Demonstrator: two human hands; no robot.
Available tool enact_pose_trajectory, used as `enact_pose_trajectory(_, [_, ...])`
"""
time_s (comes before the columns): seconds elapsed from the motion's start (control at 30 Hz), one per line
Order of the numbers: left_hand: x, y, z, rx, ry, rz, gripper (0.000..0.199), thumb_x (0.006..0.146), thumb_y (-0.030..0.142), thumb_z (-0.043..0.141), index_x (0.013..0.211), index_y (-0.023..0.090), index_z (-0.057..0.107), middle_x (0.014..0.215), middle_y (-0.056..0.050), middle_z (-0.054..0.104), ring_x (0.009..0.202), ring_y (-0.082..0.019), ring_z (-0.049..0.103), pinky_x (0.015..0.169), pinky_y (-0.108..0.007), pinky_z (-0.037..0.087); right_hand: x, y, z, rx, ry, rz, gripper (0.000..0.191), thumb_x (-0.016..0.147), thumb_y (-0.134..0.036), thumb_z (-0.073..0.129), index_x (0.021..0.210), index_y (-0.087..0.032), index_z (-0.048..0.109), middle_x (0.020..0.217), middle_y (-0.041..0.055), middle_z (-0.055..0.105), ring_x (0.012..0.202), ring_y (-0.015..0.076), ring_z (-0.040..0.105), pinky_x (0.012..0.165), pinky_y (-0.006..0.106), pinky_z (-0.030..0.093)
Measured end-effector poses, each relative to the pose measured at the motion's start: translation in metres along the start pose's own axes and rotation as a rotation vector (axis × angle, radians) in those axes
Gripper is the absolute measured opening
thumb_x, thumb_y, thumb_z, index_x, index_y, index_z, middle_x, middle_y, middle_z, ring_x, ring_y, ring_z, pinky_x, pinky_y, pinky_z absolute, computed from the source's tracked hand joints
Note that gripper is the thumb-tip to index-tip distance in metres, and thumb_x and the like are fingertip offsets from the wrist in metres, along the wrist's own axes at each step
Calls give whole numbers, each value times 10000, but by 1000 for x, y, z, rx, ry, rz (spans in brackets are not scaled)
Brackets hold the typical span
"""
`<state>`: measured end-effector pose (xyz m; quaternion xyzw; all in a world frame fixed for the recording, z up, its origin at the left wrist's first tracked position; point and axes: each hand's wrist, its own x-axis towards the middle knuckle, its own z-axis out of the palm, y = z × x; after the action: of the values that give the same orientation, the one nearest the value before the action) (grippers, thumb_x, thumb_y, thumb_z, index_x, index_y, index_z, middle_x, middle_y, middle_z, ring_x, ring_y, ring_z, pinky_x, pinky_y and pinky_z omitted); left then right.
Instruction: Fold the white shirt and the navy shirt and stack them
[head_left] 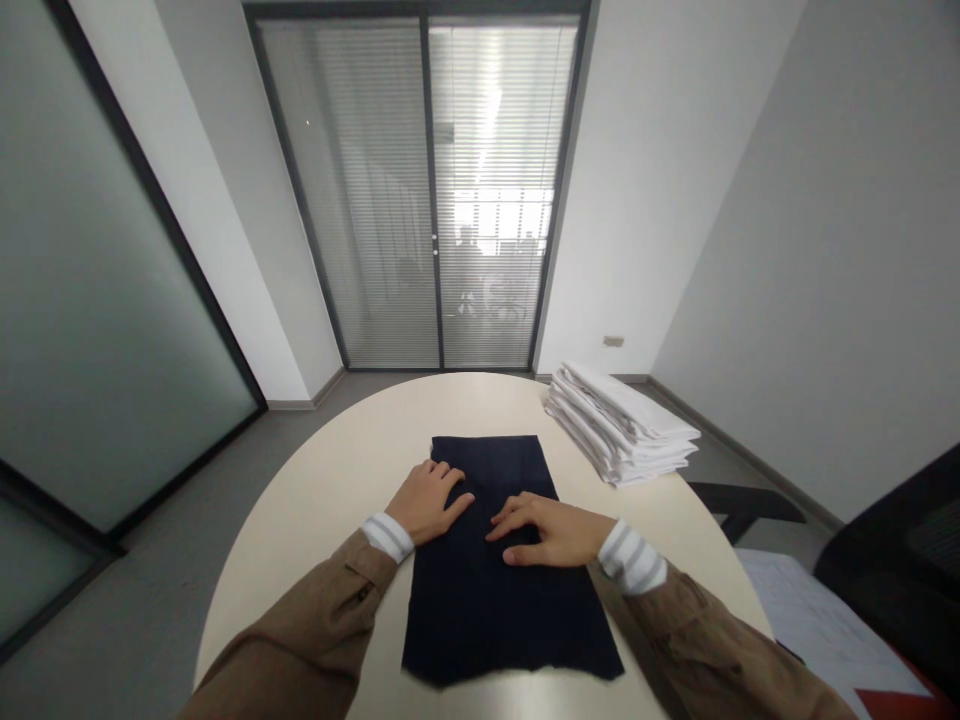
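Observation:
A dark navy piece of cloth (pixel 499 620) lies flat on the round cream table (pixel 300 560), its near edge uneven and slightly frayed. My left hand (pixel 431 500) rests on the cloth's left edge, fingers bent a little and spread, thumb pointing inward. Over the cloth's middle right lies my right hand (pixel 551 530), palm down with thumb and fingers apart. Neither hand grips anything. Parts of the cloth under both hands are hidden.
A stack of folded white cloths (pixel 619 425) sits at the table's back right edge. To the right are a black chair (pixel 900 560) and printed papers (pixel 817 610) below table height. Beyond the table stands a glass door with blinds (pixel 435 200).

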<state>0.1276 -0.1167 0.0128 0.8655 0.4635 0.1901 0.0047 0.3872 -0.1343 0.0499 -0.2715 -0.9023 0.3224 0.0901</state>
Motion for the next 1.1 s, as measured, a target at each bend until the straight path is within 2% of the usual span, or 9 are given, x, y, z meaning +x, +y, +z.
enact_pose_trajectory(0.07, [4, -5, 2, -37, 104, -40, 279, 977, 365, 457, 1037, 194, 670, 912, -82, 681, 897, -250, 622, 901, -429, 480, 0, 1, -2, 117, -29, 11, 428, 893, -499, 615, 1238, -258, 698, 1088, 58, 722, 969, 204, 656, 872, 312, 490])
enact_pose_trajectory(0.13, [9, -18, 9, -104, 264, -104, 257, 977, 263, 421, 1057, 194, 655, 984, -83, 689, 951, -240, 627, 929, -416, 477, 2, 10, -4, 161, 70, 62, 400, 919, -468, 579, 1220, -233, 699, 943, 41, 741, 830, 181, 666, 757, 283, 503])
enact_pose_trajectory(0.23, [17, -44, 24, -251, 457, -227, 340, 941, 163, 397, 1204, 188, 610, 1182, -99, 664, 1110, -233, 606, 1013, -416, 457, 6, 45, -7, 48, 584, 181, 324, 933, -383, 527, 1140, -214, 709, 964, 57, 733, 827, 191, 655, 764, 314, 507])
enact_pose_trajectory(0.33, [24, -68, 38, -465, 387, -320, 440, 893, 168, 474, 1326, 182, 548, 1201, -103, 685, 1123, -235, 634, 1036, -434, 460, 8, 92, -8, -11, 974, 295, 350, 922, -291, 452, 1189, -205, 662, 1105, 94, 702, 956, 221, 655, 845, 376, 524])
enact_pose_trajectory(0.47, [28, -83, 47, -735, 241, -329, 502, 879, 285, 556, 1361, 147, 534, 1163, -127, 712, 1125, -244, 656, 1013, -418, 489, 8, 133, -6, 216, 875, 291, 376, 887, -317, 524, 1231, -208, 629, 1133, 94, 710, 1045, 224, 672, 941, 402, 528])
enact_pose_trajectory(0.6, [31, -87, 48, -772, 231, -308, 436, 852, 335, 583, 1238, 142, 643, 1115, -118, 724, 1074, -243, 669, 1011, -407, 485, 12, 138, -6, 410, 756, 244, 379, 874, -394, 562, 1182, -189, 643, 1074, 91, 734, 1025, 217, 692, 962, 387, 528])
enact_pose_trajectory(0.73, [36, -88, 46, -784, 230, -305, 367, 846, 328, 574, 1143, 147, 691, 989, -85, 745, 954, -221, 689, 916, -362, 526, 18, 138, -12, 378, 754, 289, 346, 830, -382, 596, 1091, -171, 681, 984, 79, 743, 914, 213, 705, 854, 358, 557])
enact_pose_trajectory(0.93, [42, -87, 45, -769, 234, -431, 334, 864, 278, 504, 1057, 106, 716, 617, -20, 672, 546, -159, 624, 540, -253, 484, 24, 145, -19, 266, 817, 386, 339, 843, -368, 534, 1049, -160, 706, 840, 60, 733, 737, 199, 673, 685, 320, 541])
enact_pose_trajectory(1.1, [41, -86, 42, -686, 323, -538, 300, 845, 254, 528, 1028, 116, 722, 787, -71, 733, 538, -149, 623, 548, -271, 505, 24, 140, -23, 113, 880, 443, 323, 887, -337, 472, 1026, -177, 716, 901, 73, 737, 771, 208, 677, 772, 354, 540])
